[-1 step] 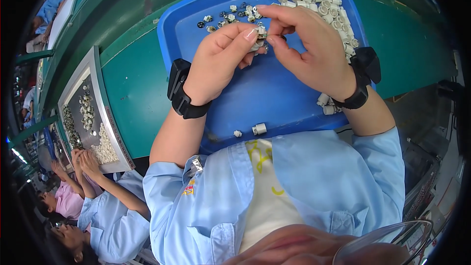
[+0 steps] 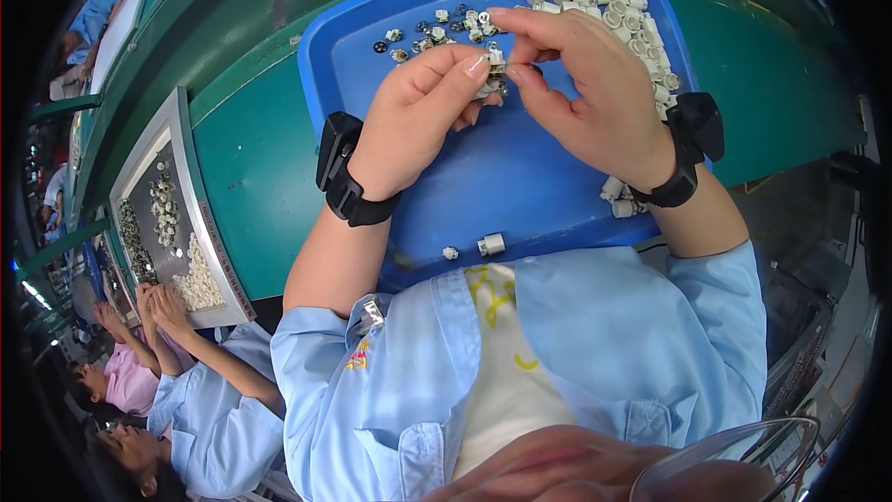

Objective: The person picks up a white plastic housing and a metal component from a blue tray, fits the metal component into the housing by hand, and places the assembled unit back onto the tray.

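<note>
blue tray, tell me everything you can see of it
The blue tray is wide and shallow, with rounded corners and a raised rim, smooth and plastic-looking. It rests on the green bench. White cylindrical pieces crowd its far right corner; small white-and-dark parts are scattered toward its far side; a few pieces lie nearer. The person's shirt hides part of its near edge.

The right hand (image 2: 595, 93) has shifted slightly, its wristband (image 2: 676, 190) a touch lower
</note>
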`<state>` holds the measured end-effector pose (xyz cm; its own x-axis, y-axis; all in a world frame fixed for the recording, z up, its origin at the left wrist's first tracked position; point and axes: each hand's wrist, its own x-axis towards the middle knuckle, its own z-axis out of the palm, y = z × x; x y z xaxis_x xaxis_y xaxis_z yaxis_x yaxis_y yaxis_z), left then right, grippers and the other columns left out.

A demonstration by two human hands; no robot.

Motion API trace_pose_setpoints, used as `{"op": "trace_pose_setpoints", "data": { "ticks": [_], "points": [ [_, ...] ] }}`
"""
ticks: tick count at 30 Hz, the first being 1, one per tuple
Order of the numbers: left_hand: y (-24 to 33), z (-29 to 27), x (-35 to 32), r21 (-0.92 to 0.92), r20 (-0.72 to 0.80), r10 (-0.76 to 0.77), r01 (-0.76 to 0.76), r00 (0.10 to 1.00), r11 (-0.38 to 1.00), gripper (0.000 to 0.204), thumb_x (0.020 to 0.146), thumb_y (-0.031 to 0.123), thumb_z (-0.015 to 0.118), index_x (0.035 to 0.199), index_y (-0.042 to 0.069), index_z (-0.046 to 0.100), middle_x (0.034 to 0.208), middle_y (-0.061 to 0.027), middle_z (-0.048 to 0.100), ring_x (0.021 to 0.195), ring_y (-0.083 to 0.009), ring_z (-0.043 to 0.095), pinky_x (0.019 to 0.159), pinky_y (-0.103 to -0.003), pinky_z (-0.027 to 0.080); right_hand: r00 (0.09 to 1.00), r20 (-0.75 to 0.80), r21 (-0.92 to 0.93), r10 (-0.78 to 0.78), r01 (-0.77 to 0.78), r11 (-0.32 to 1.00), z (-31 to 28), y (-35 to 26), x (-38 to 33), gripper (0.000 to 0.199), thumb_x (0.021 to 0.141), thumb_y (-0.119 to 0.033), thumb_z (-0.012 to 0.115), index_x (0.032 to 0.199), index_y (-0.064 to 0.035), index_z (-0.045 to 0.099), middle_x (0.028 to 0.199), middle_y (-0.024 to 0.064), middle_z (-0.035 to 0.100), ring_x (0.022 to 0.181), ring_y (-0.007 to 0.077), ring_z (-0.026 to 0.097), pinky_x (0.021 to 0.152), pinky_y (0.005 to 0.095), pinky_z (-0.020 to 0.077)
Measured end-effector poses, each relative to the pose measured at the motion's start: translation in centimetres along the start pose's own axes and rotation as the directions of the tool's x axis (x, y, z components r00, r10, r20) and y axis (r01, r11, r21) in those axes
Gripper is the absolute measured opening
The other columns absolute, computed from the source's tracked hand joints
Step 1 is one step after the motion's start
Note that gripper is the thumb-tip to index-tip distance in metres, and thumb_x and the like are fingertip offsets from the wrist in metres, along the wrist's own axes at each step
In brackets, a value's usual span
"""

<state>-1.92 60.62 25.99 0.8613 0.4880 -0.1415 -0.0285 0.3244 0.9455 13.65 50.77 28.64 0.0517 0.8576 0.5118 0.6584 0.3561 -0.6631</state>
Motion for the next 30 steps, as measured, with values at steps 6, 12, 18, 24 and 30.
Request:
{"op": "trace_pose_setpoints", "data": {
  "ticks": [6,12,18,24,30],
  "points": [
    [0.0,0.0,-0.1,0.088,0.027,0.007,-0.009,1.000,0.996,0.023,0.091,0.024,0.048,0.098,0.005,0.059,0.079,0.0008,0.058,0.067,-0.0029,0.047,0.060,-0.017,0.039,0.975,0.043,-0.158,-0.220,0.224,0.962,-0.2,0.5,0.4,0.036,0.076,0.003,0.058,0.110,-0.0052,0.055,0.082,0.0067,0.057,0.072,0.0180,0.055,0.065,0.0280,0.0452],
    [0.0,-0.1,-0.4,0.162,0.091,0.047,-0.061,0.995,0.985,0.023,0.091,0.024,0.048,0.098,0.005,0.059,0.079,0.0012,0.057,0.069,-0.0034,0.048,0.062,-0.018,0.040,0.983,0.109,-0.013,-0.149,0.151,0.988,-0.3,1.3,0.6,0.023,0.079,-0.003,0.058,0.103,-0.0041,0.059,0.083,0.0068,0.056,0.074,0.0188,0.054,0.065,0.0285,0.0438],
    [0.0,-0.5,-0.5,0.032,0.127,-0.012,0.008,0.992,0.999,0.022,0.091,0.022,0.049,0.100,0.004,0.058,0.081,0.0009,0.058,0.072,-0.0041,0.050,0.064,-0.018,0.040,0.980,0.185,0.041,-0.066,0.060,0.997,-0.8,0.8,0.9,0.013,0.081,-0.006,0.058,0.092,-0.0035,0.063,0.081,0.0063,0.055,0.075,0.0187,0.053,0.065,0.0270,0.0422],
    [0.0,0.0,-0.6,0.100,0.070,0.098,-0.105,0.993,0.989,0.020,0.089,0.019,0.053,0.100,0.003,0.059,0.081,0.0021,0.057,0.071,-0.0039,0.049,0.064,-0.017,0.040,0.986,0.114,-0.063,-0.125,0.133,0.989,-1.0,0.3,0.8,0.013,0.081,-0.008,0.059,0.093,-0.0032,0.063,0.081,0.0065,0.056,0.075,0.0186,0.053,0.065,0.0269,0.0420],
    [-0.4,-0.3,-0.6,0.510,0.130,0.233,-0.267,0.964,0.818,0.018,0.087,0.017,0.055,0.097,0.002,0.059,0.082,0.0024,0.056,0.073,-0.0031,0.048,0.063,-0.017,0.039,0.979,0.182,0.027,-0.095,0.092,0.995,-0.8,1.1,0.7,0.016,0.078,-0.007,0.062,0.094,-0.0016,0.062,0.086,0.0080,0.058,0.081,0.0202,0.055,0.069,0.0264,0.0437]
  ]
}}
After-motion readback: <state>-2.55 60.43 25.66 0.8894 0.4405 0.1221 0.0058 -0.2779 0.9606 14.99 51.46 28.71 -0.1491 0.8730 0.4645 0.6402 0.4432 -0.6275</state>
